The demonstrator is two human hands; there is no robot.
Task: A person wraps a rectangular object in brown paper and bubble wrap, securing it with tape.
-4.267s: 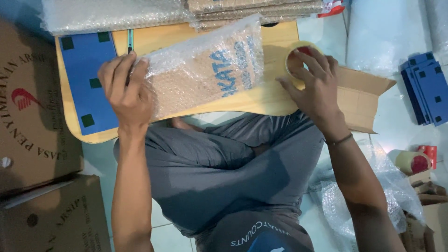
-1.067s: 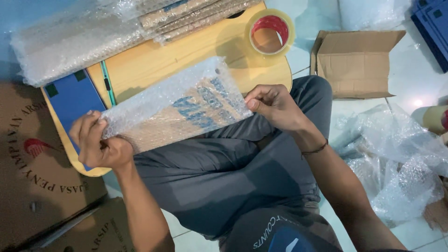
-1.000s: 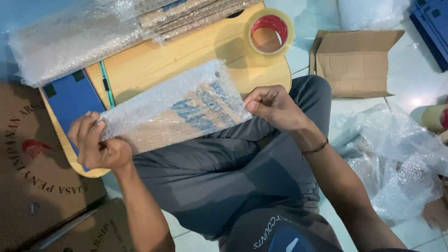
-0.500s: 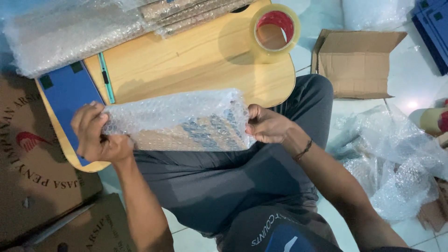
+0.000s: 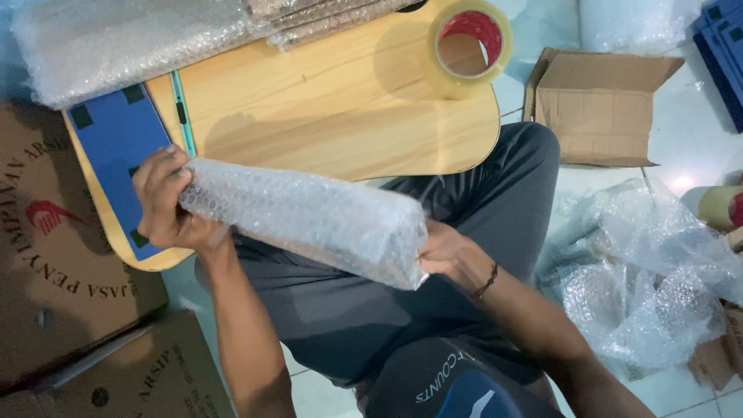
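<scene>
Bubble-wrapped parcel | spans between hands | left hand, right hand clamped on ends

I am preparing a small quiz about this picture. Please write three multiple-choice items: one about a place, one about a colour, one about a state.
1. Where is the tape roll?
A. on the wooden board
B. inside the open box
C. on the lap

2. What colour is the flat panel on the board?
A. red
B. blue
C. green

3. How is the bubble-wrapped bundle held?
A. by both hands
B. by one hand
C. by none

Answers: 1 A, it rests at the board's far corner. 2 B, clearly blue. 3 A, left hand and right hand hold its ends.
</scene>
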